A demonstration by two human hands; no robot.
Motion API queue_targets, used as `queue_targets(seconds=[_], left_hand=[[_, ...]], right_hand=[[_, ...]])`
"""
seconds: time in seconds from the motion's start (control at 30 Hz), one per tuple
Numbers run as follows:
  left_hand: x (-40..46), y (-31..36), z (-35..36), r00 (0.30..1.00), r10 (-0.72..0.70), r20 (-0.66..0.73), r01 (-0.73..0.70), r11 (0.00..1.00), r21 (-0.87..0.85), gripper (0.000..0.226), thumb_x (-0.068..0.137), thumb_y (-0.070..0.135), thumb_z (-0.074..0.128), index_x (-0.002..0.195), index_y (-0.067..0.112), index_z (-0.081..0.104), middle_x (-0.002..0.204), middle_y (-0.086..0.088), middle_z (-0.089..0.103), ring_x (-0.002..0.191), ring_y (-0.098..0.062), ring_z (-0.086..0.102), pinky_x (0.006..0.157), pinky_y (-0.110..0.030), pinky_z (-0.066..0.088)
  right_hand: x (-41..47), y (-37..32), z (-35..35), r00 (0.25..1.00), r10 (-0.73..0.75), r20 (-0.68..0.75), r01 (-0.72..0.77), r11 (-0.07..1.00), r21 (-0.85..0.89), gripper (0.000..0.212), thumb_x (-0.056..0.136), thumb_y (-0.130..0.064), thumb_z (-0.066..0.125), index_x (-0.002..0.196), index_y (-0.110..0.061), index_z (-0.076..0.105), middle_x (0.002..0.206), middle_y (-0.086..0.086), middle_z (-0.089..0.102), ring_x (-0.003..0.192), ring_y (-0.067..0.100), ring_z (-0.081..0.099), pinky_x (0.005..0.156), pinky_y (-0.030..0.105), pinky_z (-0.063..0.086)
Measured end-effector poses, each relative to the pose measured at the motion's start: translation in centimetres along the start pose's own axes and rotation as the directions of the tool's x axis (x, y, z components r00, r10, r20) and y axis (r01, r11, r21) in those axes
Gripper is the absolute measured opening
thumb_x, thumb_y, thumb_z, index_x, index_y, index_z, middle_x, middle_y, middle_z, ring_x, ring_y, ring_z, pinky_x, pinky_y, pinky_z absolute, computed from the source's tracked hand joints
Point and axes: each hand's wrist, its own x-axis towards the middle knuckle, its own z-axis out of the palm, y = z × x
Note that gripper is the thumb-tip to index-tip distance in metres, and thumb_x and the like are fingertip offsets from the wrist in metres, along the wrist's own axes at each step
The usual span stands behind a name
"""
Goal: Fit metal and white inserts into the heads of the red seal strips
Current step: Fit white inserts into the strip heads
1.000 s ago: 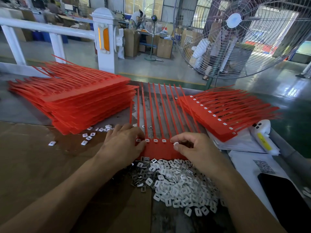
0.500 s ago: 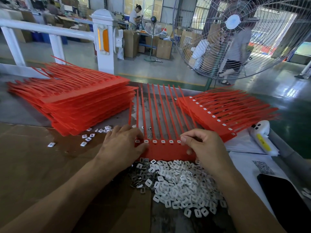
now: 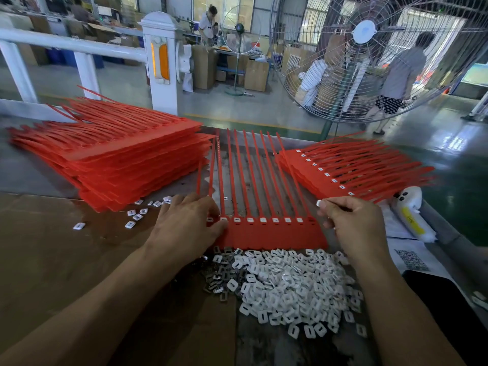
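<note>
Head view shows a tall stack of red plastic seal strips [image 3: 126, 165] at far left of the tabletop [image 3: 52, 260], a smaller fitted stack [image 3: 351, 173] at right. Between them lies a flat red strip sheet [image 3: 272, 233], white inserts in its heads. Below it sits a heap of white and metal inserts [image 3: 287, 283]. Left hand [image 3: 187, 228] presses the sheet's left end, fingers relaxed. Right hand [image 3: 356, 225] pinches one white insert [image 3: 320, 203] above the right end.
</note>
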Motion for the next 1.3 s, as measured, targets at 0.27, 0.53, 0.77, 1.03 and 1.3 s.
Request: queue_targets(seconds=[0.27,0.53,0.77,1.03,1.3], left_hand=[[0.0,-0.2,-0.1,1.000,-0.009,-0.005,0.009,1.000,0.005,0.033,0.092,0.064,0.055,0.113,0.040,0.060,0.122,0.012,0.055,0.123,-0.017,0.043,0.106,-0.042,0.035],[0.0,-0.2,-0.2,1.000,-0.014,-0.005,0.014,1.000,0.002,0.032,0.091,0.063,0.055,0.112,0.040,0.060,0.121,0.012,0.055,0.121,-0.016,0.044,0.105,-0.041,0.036],[-0.1,-0.1,-0.2,1.000,-0.016,0.000,0.016,1.000,-0.008,0.031,0.092,0.062,0.055,0.113,0.039,0.060,0.120,0.012,0.054,0.123,-0.017,0.043,0.107,-0.042,0.034],[-0.1,0.0,-0.1,1.000,-0.017,-0.008,0.017,1.000,0.004,0.033,0.093,0.062,0.055,0.115,0.038,0.060,0.123,0.011,0.054,0.125,-0.017,0.042,0.109,-0.042,0.032],[0.0,0.1,0.0,1.000,-0.018,-0.006,0.018,1.000,0.013,0.032,0.093,0.062,0.054,0.115,0.039,0.059,0.122,0.011,0.054,0.123,-0.017,0.043,0.108,-0.042,0.032]], right_hand=[[0.3,0.8,0.4,0.997,0.052,0.049,-0.038,0.965,-0.261,0.018,0.099,-0.028,0.064,0.082,-0.026,0.072,0.076,-0.009,0.072,0.077,0.013,0.067,0.063,0.029,0.045],[0.0,0.5,0.6,0.993,0.054,0.100,-0.011,0.922,-0.388,0.016,0.099,-0.028,0.063,0.086,-0.024,0.072,0.080,-0.009,0.069,0.076,0.008,0.062,0.060,0.027,0.041],[0.2,0.5,0.6,0.992,0.047,0.116,0.006,0.910,-0.415,0.016,0.096,-0.028,0.067,0.081,-0.025,0.072,0.078,-0.013,0.068,0.075,0.005,0.061,0.061,0.028,0.043],[0.5,-0.1,1.1,0.989,0.039,0.140,0.038,0.862,-0.506,0.017,0.094,-0.026,0.067,0.077,-0.025,0.070,0.079,-0.010,0.069,0.080,0.014,0.064,0.071,0.036,0.052],[0.6,-0.2,1.4,0.991,0.098,0.091,-0.042,0.874,-0.483,0.012,0.091,-0.026,0.072,0.080,-0.023,0.074,0.080,-0.005,0.071,0.083,0.019,0.067,0.078,0.043,0.057]])
